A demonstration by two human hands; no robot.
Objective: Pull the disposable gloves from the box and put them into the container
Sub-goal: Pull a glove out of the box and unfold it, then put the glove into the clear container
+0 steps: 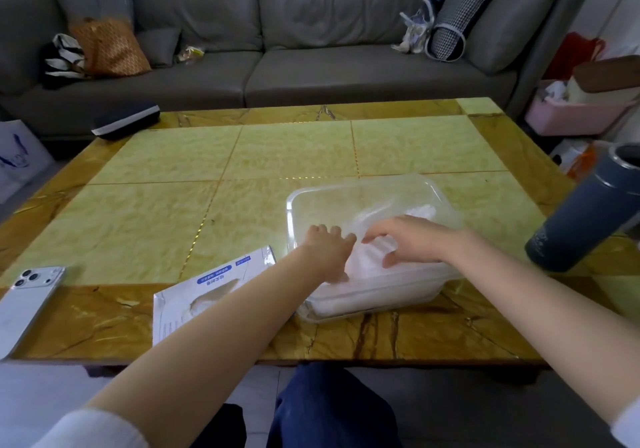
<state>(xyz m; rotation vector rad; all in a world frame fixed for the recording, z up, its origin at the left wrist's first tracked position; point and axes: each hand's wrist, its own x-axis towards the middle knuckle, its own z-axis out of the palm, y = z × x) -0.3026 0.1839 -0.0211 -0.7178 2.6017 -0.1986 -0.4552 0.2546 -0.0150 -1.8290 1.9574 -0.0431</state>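
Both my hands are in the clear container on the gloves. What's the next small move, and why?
Probably press the gloves down flat, then lift both hands out. The left hand and right hand both touch the white pile inside the container, and it looks bunched toward the near side. The box lies beside it.
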